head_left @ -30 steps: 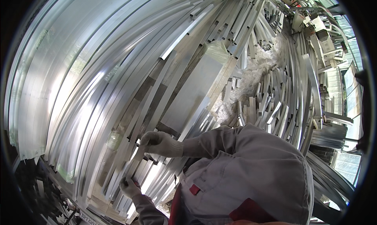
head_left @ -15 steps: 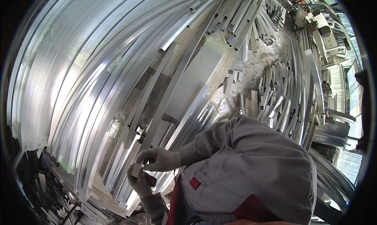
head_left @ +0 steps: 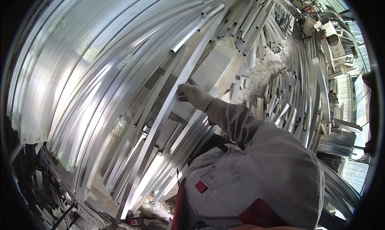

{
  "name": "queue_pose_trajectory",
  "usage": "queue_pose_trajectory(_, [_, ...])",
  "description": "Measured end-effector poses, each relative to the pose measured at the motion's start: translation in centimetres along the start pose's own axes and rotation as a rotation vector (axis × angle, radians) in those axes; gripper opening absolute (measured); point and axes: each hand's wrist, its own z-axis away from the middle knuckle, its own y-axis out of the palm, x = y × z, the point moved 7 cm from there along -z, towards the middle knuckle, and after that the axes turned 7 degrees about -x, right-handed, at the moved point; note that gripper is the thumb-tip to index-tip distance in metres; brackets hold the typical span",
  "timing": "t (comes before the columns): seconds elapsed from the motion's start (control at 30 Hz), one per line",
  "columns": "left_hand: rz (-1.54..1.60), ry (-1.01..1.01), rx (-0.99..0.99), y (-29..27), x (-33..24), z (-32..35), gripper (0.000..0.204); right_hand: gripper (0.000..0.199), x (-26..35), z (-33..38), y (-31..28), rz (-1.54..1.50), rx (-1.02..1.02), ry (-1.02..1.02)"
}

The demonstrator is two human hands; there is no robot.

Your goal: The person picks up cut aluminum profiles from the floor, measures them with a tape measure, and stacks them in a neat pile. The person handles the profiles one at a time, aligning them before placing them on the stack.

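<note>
**Gloved hand on a long strip in a leaning stack**

Long aluminium strip (head_left: 160, 113), running from lower left up toward upper right, leaning among many like it in the rack of profiles (head_left: 80, 81). Touched about mid-length, just beside a flat grey sheet (head_left: 212, 69) standing behind it.

Risks, as judged from here: pulled out at an angle, could drag neighbouring strips loose and set them sliding down toward the cluttered floor at lower left. Cut ends and thin edges likely sharp; a slipping grip could run an edge along the glove. Long and springy, so liable to whip or sag once free at one end. Loose offcuts (head_left: 280, 101) heaped to the right could shift if knocked by the elbow.

Right hand (head_left: 193, 94), in a pale glove, reaching up from the grey sleeve (head_left: 232, 117); fingers curled partway, closed round the strip's edge, thumb side toward the sheet. Grip looks light, not a full fist.

Left hand out of sight, hidden below the jacket; state cannot be told.
</note>
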Motion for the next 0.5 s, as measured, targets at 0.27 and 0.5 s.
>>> queue_pose_trajectory(0.27, [0.106, 0.017, -0.149, -5.5, -1.3, -3.9, 0.067, 0.034, 1.1, -0.1, 3.0, -0.189, 0.133, 0.100])
queue_pose_trajectory(0.5, [0.376, -0.050, -0.078, -2.9, 0.4, -5.6, 0.062, 0.044, 2.8, -2.7, 14.2, -0.146, 0.348, 0.080])
